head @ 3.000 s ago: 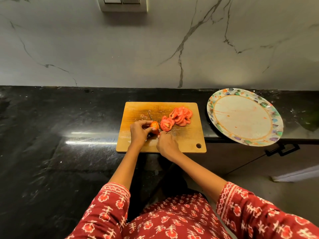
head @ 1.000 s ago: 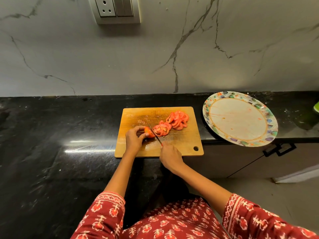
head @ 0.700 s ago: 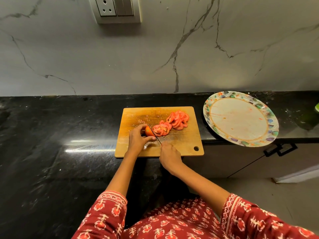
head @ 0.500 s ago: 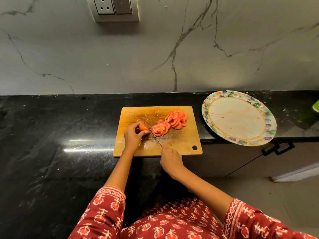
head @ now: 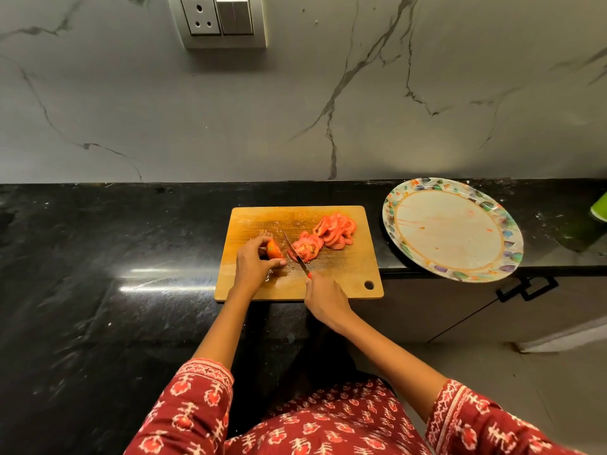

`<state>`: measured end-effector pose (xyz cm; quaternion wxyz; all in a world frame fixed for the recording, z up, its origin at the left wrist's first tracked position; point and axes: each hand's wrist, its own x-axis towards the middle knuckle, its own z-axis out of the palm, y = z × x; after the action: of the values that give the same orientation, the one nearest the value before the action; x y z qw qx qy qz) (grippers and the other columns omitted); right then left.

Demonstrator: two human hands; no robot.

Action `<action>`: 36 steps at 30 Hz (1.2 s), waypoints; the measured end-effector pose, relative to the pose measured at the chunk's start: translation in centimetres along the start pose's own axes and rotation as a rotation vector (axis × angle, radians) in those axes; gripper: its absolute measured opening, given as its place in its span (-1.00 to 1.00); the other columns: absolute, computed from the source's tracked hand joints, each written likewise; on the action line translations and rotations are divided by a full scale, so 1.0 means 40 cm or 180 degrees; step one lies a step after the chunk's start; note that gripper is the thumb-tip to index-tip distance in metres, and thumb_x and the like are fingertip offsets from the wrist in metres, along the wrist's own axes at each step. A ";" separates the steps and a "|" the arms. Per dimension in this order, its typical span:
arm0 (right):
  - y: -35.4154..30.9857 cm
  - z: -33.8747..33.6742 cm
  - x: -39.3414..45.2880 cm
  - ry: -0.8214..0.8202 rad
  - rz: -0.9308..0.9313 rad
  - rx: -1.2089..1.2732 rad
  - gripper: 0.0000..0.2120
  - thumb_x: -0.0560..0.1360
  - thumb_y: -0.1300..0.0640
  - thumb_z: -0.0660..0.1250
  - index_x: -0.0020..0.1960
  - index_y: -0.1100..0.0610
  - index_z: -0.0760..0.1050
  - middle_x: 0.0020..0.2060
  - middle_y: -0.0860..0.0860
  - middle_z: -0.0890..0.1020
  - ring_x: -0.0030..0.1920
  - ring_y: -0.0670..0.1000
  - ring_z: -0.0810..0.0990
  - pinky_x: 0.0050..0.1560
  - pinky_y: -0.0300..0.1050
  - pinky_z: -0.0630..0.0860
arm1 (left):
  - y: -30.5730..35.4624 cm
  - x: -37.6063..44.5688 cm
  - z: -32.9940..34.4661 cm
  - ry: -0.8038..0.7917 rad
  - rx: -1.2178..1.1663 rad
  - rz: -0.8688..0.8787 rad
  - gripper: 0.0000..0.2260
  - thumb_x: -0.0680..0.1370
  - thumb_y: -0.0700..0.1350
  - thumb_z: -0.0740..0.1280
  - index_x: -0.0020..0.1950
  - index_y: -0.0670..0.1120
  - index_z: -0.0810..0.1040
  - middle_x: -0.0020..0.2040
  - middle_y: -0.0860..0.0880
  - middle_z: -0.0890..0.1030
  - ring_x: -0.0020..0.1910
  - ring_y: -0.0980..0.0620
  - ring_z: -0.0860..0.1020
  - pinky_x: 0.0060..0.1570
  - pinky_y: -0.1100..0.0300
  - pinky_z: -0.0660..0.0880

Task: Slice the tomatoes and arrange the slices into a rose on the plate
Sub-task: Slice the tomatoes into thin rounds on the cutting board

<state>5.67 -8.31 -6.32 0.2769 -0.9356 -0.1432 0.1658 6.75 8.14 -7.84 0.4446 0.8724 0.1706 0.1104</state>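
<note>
Compared with the frame half a second earlier, little displacement is recorded: the knife (head: 296, 252) is held in nearly the same line, and the tomato end piece (head: 274, 249) is kept in the same spot under the left hand (head: 253, 267).

The left hand is placed on the cutting board (head: 341, 277), with its fingers and thumb curled round the tomato end piece, which is pinned against the board. The right hand (head: 325, 298) is closed round the knife handle at the near edge of the board; only a small red part of the handle is shown past the knuckles. The blade is angled forward and leftward from the right hand, and its edge is set between the tomato end piece and the first slices. Whether the blade touches the piece cannot be told.

Just right of the blade, a short fan of tomato slices (head: 307, 247) is laid flat on the board. A second, larger pile of slices (head: 336, 233) is heaped further forward and to the right of the right hand, touching the first group. Juice and seeds are spread on the board ahead of the left hand.

A plate (head: 512, 254) with a coloured rim is set on the black bench (head: 98, 257) well to the right of the right hand, apart from the board, with its near rim overhanging the bench edge. Red smears are seen on the plate; no slices are laid on it.

A wall socket (head: 225, 19) is mounted above, ahead of the left hand.
</note>
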 end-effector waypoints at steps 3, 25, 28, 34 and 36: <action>0.009 -0.004 0.007 0.0017 -0.0024 0.0080 -0.75 0.63 0.10 0.04 0.12 0.22 0.40 -0.01 0.20 0.57 0.02 0.24 0.55 -0.13 -0.02 0.38 | -0.003 0.001 0.005 0.0033 0.0116 0.0040 -0.56 0.28 -0.20 0.54 0.13 -0.16 0.54 0.10 -0.12 0.58 0.02 0.07 0.49 -0.04 0.30 0.41; 0.048 -0.017 0.052 0.0198 0.0194 0.0339 -0.74 0.63 0.10 0.04 0.10 0.24 0.42 -0.01 0.22 0.58 0.02 0.25 0.54 -0.16 -0.05 0.33 | 0.013 0.010 -0.003 -0.0324 0.0762 -0.0031 -0.45 0.32 -0.04 0.52 0.25 -0.17 0.50 0.08 -0.11 0.60 0.05 -0.03 0.54 0.00 0.21 0.42; 0.049 -0.019 0.063 0.0222 0.0215 0.0409 -0.74 0.63 0.10 0.04 0.05 0.24 0.43 -0.03 0.22 0.58 0.00 0.24 0.55 -0.17 -0.05 0.34 | 0.026 0.002 -0.007 -0.0248 0.0827 -0.0068 -0.41 0.30 0.05 0.51 0.24 -0.17 0.50 -0.14 -0.07 0.65 -0.10 0.05 0.57 -0.09 0.24 0.40; 0.054 -0.024 0.072 0.0302 0.0245 0.0519 -0.73 0.63 0.10 0.04 0.08 0.26 0.43 -0.01 0.23 0.59 0.02 0.25 0.54 -0.14 -0.04 0.35 | 0.024 0.008 -0.025 -0.0233 0.0944 0.0032 -0.59 0.39 0.02 0.46 0.17 -0.12 0.56 -0.21 0.00 0.61 -0.20 0.11 0.51 -0.32 0.28 0.37; 0.063 -0.027 0.072 0.0326 0.0252 0.0530 -0.74 0.63 0.11 0.04 0.07 0.26 0.43 -0.01 0.24 0.59 0.02 0.25 0.54 -0.15 -0.05 0.31 | 0.023 0.019 -0.038 -0.0482 0.0805 0.0134 -0.55 0.38 -0.05 0.48 0.22 -0.15 0.53 -0.14 -0.01 0.62 -0.16 0.12 0.51 -0.19 0.27 0.44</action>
<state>9.14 -9.82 -7.55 0.3538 -0.9215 -0.0774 0.1400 7.09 9.05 -6.16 0.3403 0.9307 0.1307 0.0313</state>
